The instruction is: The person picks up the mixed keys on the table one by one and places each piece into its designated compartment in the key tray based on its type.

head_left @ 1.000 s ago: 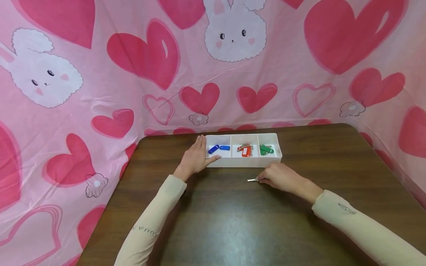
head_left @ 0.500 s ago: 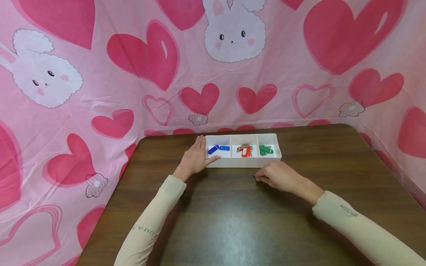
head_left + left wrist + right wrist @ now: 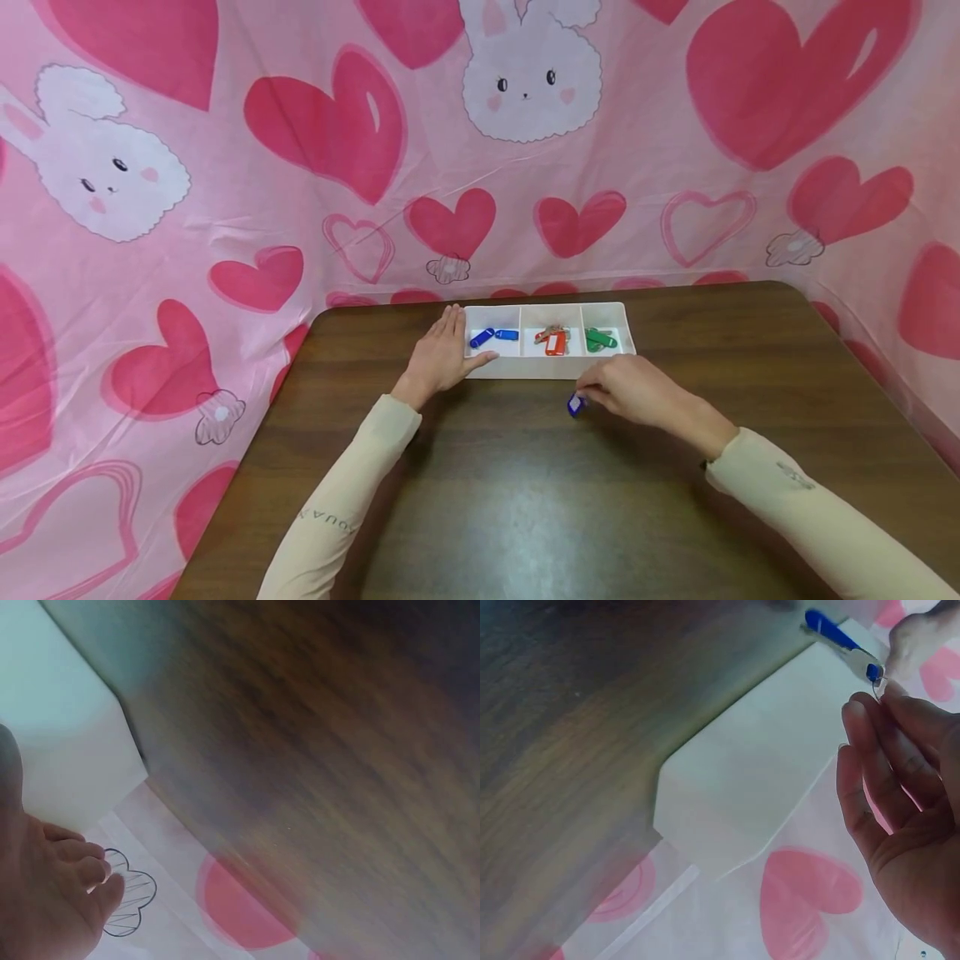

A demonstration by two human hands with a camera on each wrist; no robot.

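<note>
My left hand (image 3: 437, 358) rests against the left end of the white three-compartment tray (image 3: 536, 368), fingers straight, thumb over the front rim. In front of the tray, my right hand (image 3: 630, 390) pinches a blue key tag (image 3: 575, 404) by its metal ring between thumb and fingertips. The right wrist view shows the blue tag (image 3: 831, 630) dangling along with a key (image 3: 861, 658). Inside the tray, blue tags (image 3: 482, 337) lie in the left compartment, red tags (image 3: 556, 343) with keys in the middle, and green tags (image 3: 600, 338) with keys in the right one.
The tray stands near the back edge of a dark wooden table (image 3: 480, 517). Behind and beside the table hangs a pink cloth (image 3: 637, 108) printed with hearts and rabbits.
The right hand has lifted slightly toward the tray. A key showed at its fingertips earlier; the blue tag now hangs there. The left hand stays put.
</note>
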